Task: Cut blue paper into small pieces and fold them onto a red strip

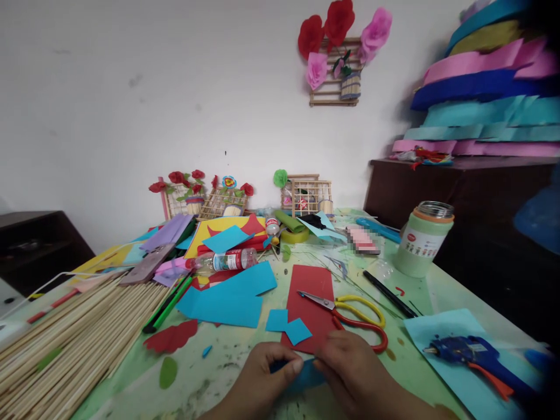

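Low in the middle of the head view, my left hand [266, 373] and my right hand [345, 367] are closed on a piece of blue paper [306, 376] between them. My fingers partly cover it. Just beyond my hands lie two small blue paper squares [298, 331], partly over a red paper sheet [310, 280]. Scissors [326, 303] with one yellow and one red handle rest across that sheet, blades to the left. A larger blue paper piece [227, 300] lies farther left.
Bamboo sticks [87, 338] fill the left side, with green and black pens [175, 300] beside them. At right are a blue glue gun [472, 353], a black marker [387, 291] and a green jar [422, 245]. Plastic bottles [227, 261] lie farther back.
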Demonstrator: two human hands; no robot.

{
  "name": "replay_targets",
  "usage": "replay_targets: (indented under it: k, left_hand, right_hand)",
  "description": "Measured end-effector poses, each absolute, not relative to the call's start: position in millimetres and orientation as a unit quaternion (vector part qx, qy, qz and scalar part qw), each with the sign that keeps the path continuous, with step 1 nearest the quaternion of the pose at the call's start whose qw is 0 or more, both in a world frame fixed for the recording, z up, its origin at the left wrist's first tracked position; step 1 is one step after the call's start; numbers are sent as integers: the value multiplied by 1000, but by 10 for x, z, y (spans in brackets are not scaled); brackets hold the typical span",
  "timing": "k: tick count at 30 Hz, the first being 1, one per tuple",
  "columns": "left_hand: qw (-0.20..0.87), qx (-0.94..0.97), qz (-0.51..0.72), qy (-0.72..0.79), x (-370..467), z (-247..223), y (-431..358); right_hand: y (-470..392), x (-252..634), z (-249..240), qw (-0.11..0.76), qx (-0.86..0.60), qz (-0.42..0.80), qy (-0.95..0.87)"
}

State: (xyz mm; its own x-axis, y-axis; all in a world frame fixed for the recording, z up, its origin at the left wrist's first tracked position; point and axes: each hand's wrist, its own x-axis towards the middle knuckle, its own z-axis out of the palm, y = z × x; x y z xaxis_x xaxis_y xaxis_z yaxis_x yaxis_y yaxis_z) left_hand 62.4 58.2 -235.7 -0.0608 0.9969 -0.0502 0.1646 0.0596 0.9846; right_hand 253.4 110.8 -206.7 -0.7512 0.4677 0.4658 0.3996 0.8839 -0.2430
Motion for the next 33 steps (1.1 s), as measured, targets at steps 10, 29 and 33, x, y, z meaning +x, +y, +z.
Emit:
replay_targets:
  k: [10,29,33]
  left_hand:
    - [372,558,429,605,649,-2228,551]
    - [457,395,582,545,535,-2236,746]
    - [536,336,619,465,704,-2322,793]
  right_hand:
    - [1147,2581,-2124,333,-292,165,-881]
    - [1428,2557,-2144,479,-406,399,-668]
    - [1419,2503,-2234,465,-411,427,-658]
